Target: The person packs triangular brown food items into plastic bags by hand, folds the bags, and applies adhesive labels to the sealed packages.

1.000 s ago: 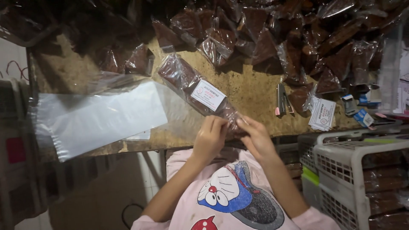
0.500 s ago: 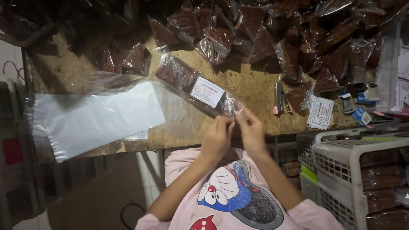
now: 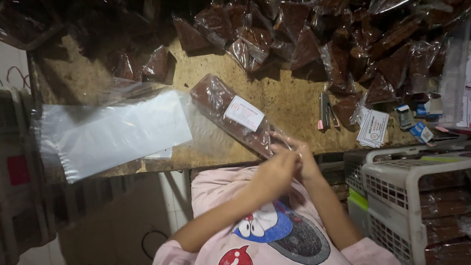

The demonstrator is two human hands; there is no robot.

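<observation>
While both hands, the left hand (image 3: pixel 274 172) and right hand (image 3: pixel 306 164), are pinched together on its near end, the labelled packet (image 3: pixel 230 115) is held over the wooden table (image 3: pixel 289 105); beyond it, dark packets (image 3: pixel 314 39) are heaped. The clear wrap could be torn if twisted hard.
</observation>
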